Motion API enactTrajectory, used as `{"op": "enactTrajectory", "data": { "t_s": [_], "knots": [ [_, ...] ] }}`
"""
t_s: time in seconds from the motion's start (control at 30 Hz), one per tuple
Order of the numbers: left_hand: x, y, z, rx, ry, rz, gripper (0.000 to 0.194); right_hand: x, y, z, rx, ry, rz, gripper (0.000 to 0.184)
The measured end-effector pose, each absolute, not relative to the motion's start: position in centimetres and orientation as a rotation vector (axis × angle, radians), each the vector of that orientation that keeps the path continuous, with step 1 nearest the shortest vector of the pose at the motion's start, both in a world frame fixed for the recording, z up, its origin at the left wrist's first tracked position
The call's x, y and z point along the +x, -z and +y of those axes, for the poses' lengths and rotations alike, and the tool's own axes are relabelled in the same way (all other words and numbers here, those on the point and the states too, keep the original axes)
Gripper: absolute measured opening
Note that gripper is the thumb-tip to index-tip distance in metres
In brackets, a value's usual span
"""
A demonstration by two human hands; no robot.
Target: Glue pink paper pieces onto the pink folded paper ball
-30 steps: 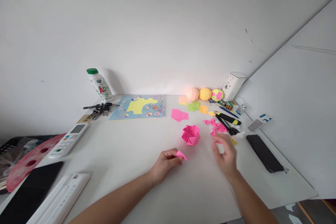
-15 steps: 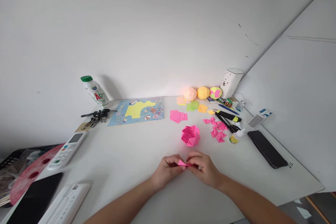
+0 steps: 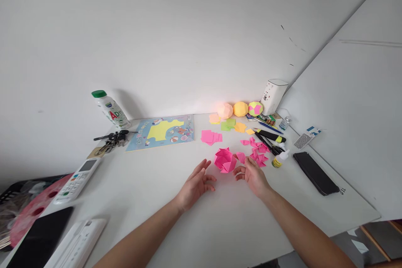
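A pink folded-paper bowl shape (image 3: 225, 161) sits on the white table in front of me, its open top facing up. My right hand (image 3: 253, 176) is just right of it and pinches a small pink folded paper piece (image 3: 240, 157) between thumb and finger. To the lower left of the bowl shape, my left hand (image 3: 196, 185) is empty, with its fingers apart and curved. Several more pink folded pieces (image 3: 259, 150) lie in a loose pile beyond my right hand. Flat pink paper squares (image 3: 211, 137) rest behind the bowl shape.
Three paper balls (image 3: 240, 109) line the wall, near green sticky notes (image 3: 228, 124). On the right lie a cutter (image 3: 270, 135), scissors (image 3: 266, 142), a glue bottle (image 3: 280, 159) and a black pouch (image 3: 315, 173). A puzzle board (image 3: 161, 132), bottle (image 3: 110, 109) and remote (image 3: 77, 180) are leftward.
My hands have come apart and moved forward. The right one has carried the pink piece to beside the bowl shape; the left has let go and opened.
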State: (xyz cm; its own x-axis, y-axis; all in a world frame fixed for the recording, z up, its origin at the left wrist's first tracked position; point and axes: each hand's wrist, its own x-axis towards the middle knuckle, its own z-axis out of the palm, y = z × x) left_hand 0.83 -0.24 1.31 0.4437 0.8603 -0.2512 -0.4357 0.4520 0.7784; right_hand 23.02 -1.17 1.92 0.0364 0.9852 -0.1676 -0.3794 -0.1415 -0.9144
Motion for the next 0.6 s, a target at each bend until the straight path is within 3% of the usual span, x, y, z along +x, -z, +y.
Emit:
{"op": "enactTrajectory", "data": {
  "t_s": [0.3, 0.4, 0.6],
  "knots": [
    [0.4, -0.6, -0.7, 0.942, -0.685, 0.619, 0.038, 23.7, -0.4, 0.4, -1.154, -1.176, -0.864, 0.033],
    [0.4, -0.1, -0.4, 0.843, -0.918, 0.789, 0.028, 24.0, -0.9, 0.3, -1.136, -1.129, -0.939, 0.033],
    [0.3, 0.8, 0.6, 0.747, -1.058, 0.721, 0.037, 23.0, -0.9, -0.4, -1.141, -1.166, -1.184, 0.035]
  ]
}}
